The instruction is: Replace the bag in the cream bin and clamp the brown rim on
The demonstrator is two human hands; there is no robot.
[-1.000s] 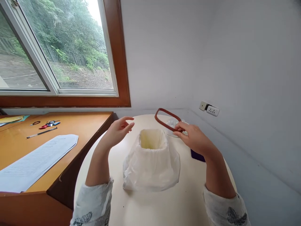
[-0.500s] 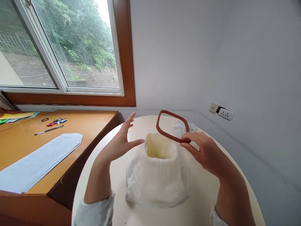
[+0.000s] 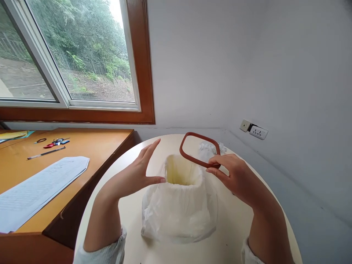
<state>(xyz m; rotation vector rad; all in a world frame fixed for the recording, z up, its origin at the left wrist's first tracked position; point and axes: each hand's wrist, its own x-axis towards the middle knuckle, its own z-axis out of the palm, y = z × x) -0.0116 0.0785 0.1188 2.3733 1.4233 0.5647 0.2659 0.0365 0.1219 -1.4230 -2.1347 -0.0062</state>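
Note:
A small bin lined with a translucent white plastic bag (image 3: 178,212) stands upright on the round cream table (image 3: 110,227). The bag is folded over the bin's rim and hangs loosely around its outside. My right hand (image 3: 232,176) pinches one corner of a reddish-brown rounded-rectangular ring (image 3: 189,157), which is tilted above the far right side of the bin's mouth. My left hand (image 3: 134,172) is open, fingers spread, its thumb tip at the left edge of the bag-covered rim. Whether that thumb touches the bag I cannot tell.
Crumpled clear plastic (image 3: 207,148) lies behind the bin, near the table's far edge. On the wooden desk (image 3: 110,141) at left are paper sheets (image 3: 46,187), a pen (image 3: 46,153), and a bunch of keys (image 3: 56,143). A wall socket (image 3: 258,132) is at right.
My left hand has lowered slightly, bringing its thumb to the bin's rim. The ring has dropped a little toward the bin, still in my right hand. The view has shifted slightly right.

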